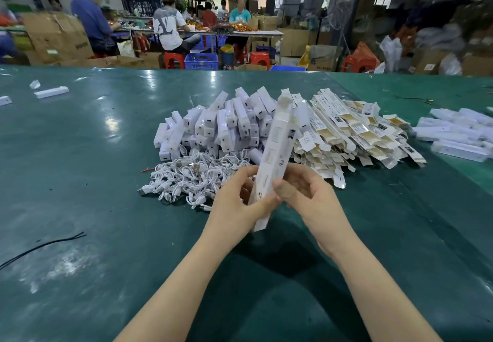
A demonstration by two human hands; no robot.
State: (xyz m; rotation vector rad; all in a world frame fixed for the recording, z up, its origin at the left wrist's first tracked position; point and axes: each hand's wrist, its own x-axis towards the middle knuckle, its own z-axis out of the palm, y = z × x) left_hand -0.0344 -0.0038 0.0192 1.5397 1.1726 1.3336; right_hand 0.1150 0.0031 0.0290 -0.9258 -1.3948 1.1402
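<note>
A long white carton box [276, 152] stands nearly upright above the green table [80, 155], tilted a little to the right. My left hand [237, 203] grips its lower part from the left and below. My right hand [304, 192] holds it from the right, thumb pressed on its front face. Behind the box lie a heap of small white adapters [218, 125], a tangle of white cables [186, 179] and a pile of flat unfolded cartons [360, 133].
Finished white boxes [458, 133] are stacked at the right edge. A few loose boxes [50, 92] lie at the far left, and a black wire [40, 247] lies near left. Beyond the table people sit at another bench among cardboard boxes, red stools and blue crates.
</note>
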